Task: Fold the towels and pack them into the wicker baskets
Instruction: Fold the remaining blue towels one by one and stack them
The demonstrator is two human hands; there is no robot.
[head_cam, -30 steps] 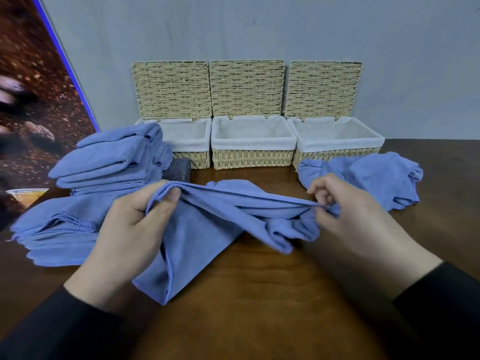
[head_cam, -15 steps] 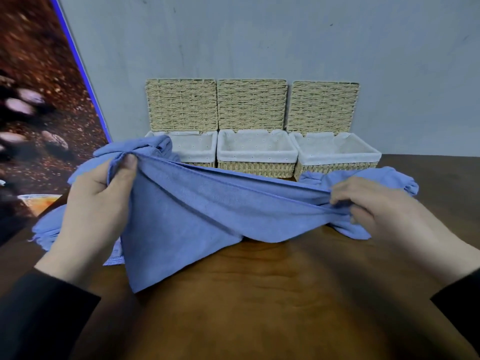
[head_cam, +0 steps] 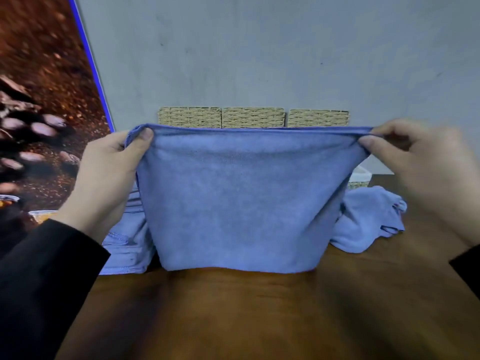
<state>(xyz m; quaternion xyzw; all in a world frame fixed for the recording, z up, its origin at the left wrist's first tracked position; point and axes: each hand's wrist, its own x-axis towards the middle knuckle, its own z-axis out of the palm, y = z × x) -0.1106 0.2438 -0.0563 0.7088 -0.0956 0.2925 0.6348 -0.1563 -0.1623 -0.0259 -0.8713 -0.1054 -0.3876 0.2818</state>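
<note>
At the far left, behind the left hand (head_cam: pixel 109 178), a pile of blue towels (head_cam: pixel 127 245) lies on the wooden table (head_cam: pixel 233 315). The left hand pinches the upper left corner of a blue towel (head_cam: pixel 241 203), with the thumb in front of the cloth and the other fingers behind it. This towel is held up in the air, above the table and in front of the baskets. Its top edge runs level from left to right and is pulled straight between the two hands, so the long side goes across the view; the rest hangs down, and the lower edge is just over the table.

Above the top edge, the upright woven lids of three wicker baskets (head_cam: pixel 253 120) show in a row against the grey wall (head_cam: pixel 259 48). The towel hides the baskets almost fully, so I cannot tell what is inside them; only a small corner of the right basket, with white lining, is seen.

The right hand (head_cam: pixel 415 162) pinches the upper right corner between thumb and fingers. Below it, a crumpled blue towel (head_cam: pixel 368 219) lies on the table.
</note>
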